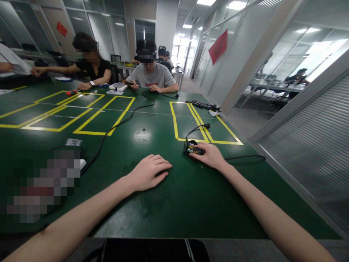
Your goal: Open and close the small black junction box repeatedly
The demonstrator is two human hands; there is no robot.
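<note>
My right hand (210, 155) lies over a small black device (192, 148) with coloured buttons on the green table (163, 203), its fingers curled onto the device's near edge. A thin black cable (196, 129) rises from the device and another runs off to the right. My left hand (148, 172) rests palm down on the table, a little left of the device, fingers together and loosely bent, holding nothing.
Yellow tape rectangles (191, 123) mark the table. A long black cable (117, 123) crosses the middle. A white label (73, 142) lies at the left. Two people sit at the far edge with small tools; a black tool (203, 105) lies at the far right. Glass partitions stand to the right.
</note>
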